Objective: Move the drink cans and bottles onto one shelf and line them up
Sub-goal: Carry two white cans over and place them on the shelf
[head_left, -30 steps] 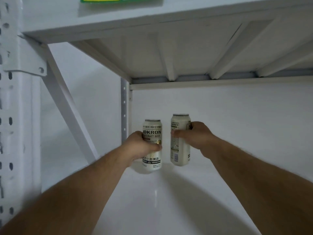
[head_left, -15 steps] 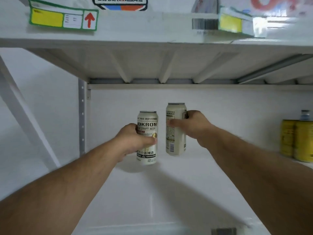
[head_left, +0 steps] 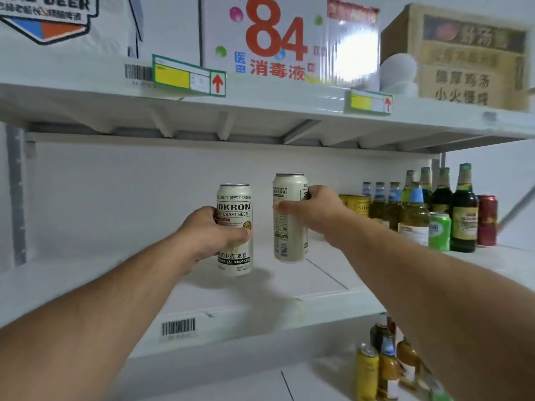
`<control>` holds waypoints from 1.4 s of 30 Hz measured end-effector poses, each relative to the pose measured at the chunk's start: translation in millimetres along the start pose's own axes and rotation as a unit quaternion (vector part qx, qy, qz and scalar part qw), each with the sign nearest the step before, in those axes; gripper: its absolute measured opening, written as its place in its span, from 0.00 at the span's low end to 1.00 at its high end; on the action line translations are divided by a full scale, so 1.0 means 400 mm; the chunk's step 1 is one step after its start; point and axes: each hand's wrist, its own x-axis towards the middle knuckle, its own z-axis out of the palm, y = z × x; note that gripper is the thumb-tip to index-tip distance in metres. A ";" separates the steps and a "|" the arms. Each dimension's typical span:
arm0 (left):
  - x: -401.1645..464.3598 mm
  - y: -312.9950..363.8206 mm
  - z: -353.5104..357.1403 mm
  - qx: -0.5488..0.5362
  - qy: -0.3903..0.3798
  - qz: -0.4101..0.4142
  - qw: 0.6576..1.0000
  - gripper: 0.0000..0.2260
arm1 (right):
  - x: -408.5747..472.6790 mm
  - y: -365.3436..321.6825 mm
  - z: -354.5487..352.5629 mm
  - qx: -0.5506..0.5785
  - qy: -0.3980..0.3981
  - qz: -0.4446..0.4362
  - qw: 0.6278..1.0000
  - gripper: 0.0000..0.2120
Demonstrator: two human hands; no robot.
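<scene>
Grip state, left hand (head_left: 208,235): fingers and thumb wrapped round a cream-coloured craft beer can (head_left: 235,230), smooth metal cylinder with black lettering, upright. Its base is at or just above the middle shelf (head_left: 115,285); contact cannot be told, though a soft shadow lies under it.

Right hand (head_left: 311,209): thumb and fingers clamped on a second cream can (head_left: 289,218), same shape, label turned to show barcode and fine print. This can is held higher, clear of the shelf, just beside the first with a narrow gap between them.

Middle shelf: flat white painted metal, with a seam line running across it to the right of the cans. Its left half is open up to the grey perforated upright (head_left: 16,198). A barcode sticker (head_left: 178,327) sits on the front edge.

Right end of the same shelf: standing group of green and brown glass bottles (head_left: 434,204), yellow cans (head_left: 357,205), a green can (head_left: 439,231) and a red can (head_left: 487,219), packed close.

Lower shelf (head_left: 231,380): yellow can (head_left: 367,371) and several bottles, blurred.

Upper shelf (head_left: 260,102): white carton printed "84" (head_left: 275,39), brown cardboard box (head_left: 469,56), yellow price tags on the edge.
</scene>
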 end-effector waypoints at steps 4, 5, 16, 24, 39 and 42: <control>-0.012 0.046 0.104 -0.008 -0.017 0.003 1.000 0.20 | -0.021 0.032 -0.120 -0.012 0.016 0.020 1.000 0.14; -0.012 0.059 0.127 -0.011 -0.020 0.007 1.000 0.20 | -0.022 0.040 -0.143 -0.015 0.023 0.023 0.999 0.16; 0.100 0.105 0.335 -0.019 -0.045 0.028 0.998 0.27 | 0.082 0.162 -0.273 -0.028 0.060 0.029 0.997 0.17; 0.218 0.106 0.411 -0.003 -0.042 0.039 0.998 0.16 | 0.231 0.228 -0.293 -0.028 0.067 0.024 0.997 0.19; 0.344 0.087 0.450 0.022 0.020 0.009 1.000 0.15 | 0.517 0.355 -0.210 -0.017 0.015 0.043 0.999 0.21; 0.356 0.078 0.458 0.023 0.036 0.004 0.999 0.14 | 0.570 0.384 -0.192 -0.026 0.006 0.048 0.999 0.21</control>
